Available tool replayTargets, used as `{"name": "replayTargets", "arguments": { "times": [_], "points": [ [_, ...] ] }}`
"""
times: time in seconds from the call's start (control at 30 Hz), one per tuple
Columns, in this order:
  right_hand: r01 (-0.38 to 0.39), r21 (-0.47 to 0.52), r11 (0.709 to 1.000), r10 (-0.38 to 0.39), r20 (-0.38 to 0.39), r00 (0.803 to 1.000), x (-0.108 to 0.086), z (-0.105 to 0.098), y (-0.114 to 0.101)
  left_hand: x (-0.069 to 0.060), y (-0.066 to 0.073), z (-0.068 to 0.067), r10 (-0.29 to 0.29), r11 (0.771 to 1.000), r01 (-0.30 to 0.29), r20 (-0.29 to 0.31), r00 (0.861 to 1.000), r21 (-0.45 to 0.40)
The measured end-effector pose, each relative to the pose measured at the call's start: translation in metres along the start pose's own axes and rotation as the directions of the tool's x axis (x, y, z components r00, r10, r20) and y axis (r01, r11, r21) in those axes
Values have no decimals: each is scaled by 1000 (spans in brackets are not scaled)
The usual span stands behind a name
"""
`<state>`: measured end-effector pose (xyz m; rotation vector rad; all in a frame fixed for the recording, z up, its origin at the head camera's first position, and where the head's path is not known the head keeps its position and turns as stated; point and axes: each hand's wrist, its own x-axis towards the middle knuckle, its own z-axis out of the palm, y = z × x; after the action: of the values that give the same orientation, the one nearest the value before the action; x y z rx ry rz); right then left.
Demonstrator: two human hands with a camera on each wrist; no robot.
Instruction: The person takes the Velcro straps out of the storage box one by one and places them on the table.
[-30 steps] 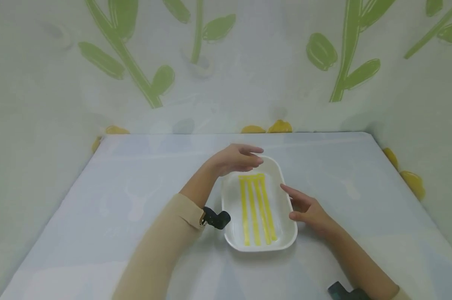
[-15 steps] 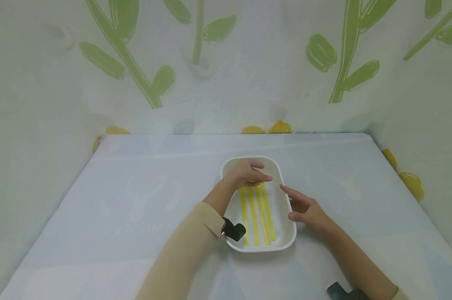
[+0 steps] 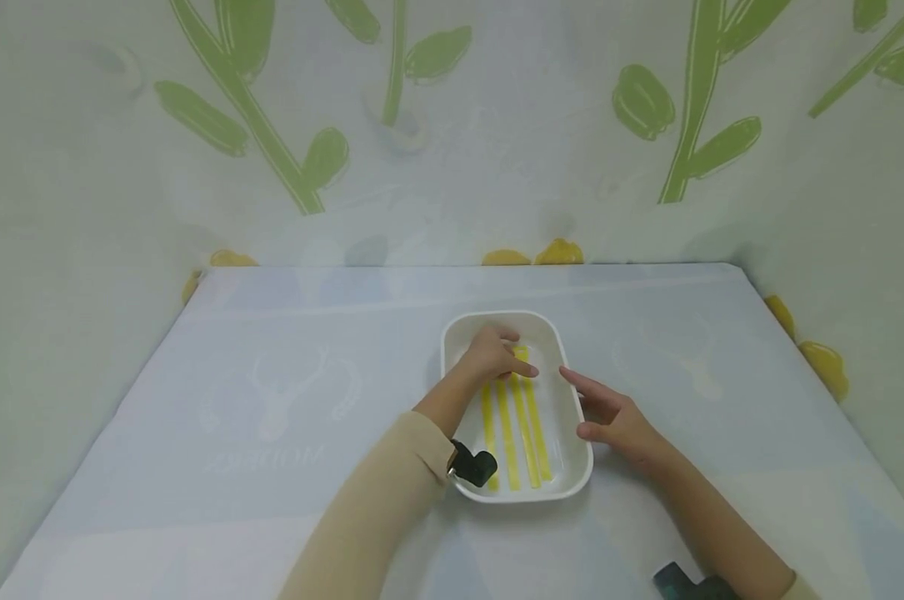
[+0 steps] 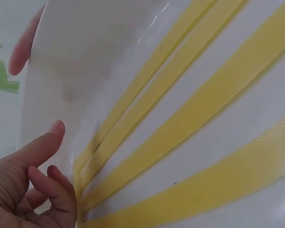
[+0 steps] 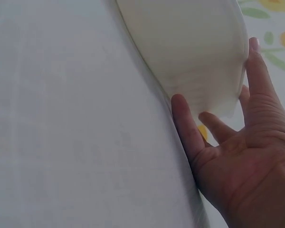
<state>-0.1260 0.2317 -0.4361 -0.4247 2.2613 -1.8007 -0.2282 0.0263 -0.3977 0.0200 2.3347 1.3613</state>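
Note:
Inside a white tray [image 3: 470,327], several yellow strips [image 3: 532,425] lie lengthwise on the bottom. The left hand [image 3: 491,353] is over their far ends, which it partly hides. In the left wrist view, the left hand [image 4: 31,190] has its thumb extended and its other fingers loosely bent beside the ends of the strips [image 4: 180,114]; whether they touch is unclear. At the tray's right side, the right hand [image 3: 622,427] rests spread fingers and thumb against the wall. The right wrist view shows the right hand [image 5: 242,147] beside the tray's outer wall [image 5: 190,42].
The tray stands on a pale patterned tabletop [image 3: 272,358]. Behind it rises a light wall covering [image 3: 526,142] with green plant shapes. A black wrist camera [image 3: 472,465] on the left wrist overhangs the tray's near left rim.
From above the tray's far left rim, the left hand has moved right and nearer, into the tray over the strips' far ends. The right hand and tray have stayed in place.

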Motion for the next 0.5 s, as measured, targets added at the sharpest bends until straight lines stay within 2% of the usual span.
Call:
{"name": "replayTargets", "arguments": {
  "times": [0.1, 0.17, 0.27, 0.4, 0.5],
  "points": [
    [3, 3, 1000, -3, 6, 1000, -1, -1, 0, 1, -1, 3, 56, 993, -55, -9, 998, 103],
    [12, 2, 1000, -12, 9, 1000, -2, -2, 0, 2, -2, 5, 107, 978, -102, -14, 994, 184],
    [27, 0, 1000, -27, 9, 1000, -4, -4, -1, 3, -2, 8, 169, 941, -156, -19, 985, 299],
    [11, -3, 1000, -11, -1, 1000, -5, -4, -3, 3, -2, 11, 203, 918, -184, -18, 979, 351],
    [4, -2, 1000, -4, -6, 1000, -5, -4, -3, 3, -1, 11, 212, 914, -193, -14, 977, 357]
  ]
}}
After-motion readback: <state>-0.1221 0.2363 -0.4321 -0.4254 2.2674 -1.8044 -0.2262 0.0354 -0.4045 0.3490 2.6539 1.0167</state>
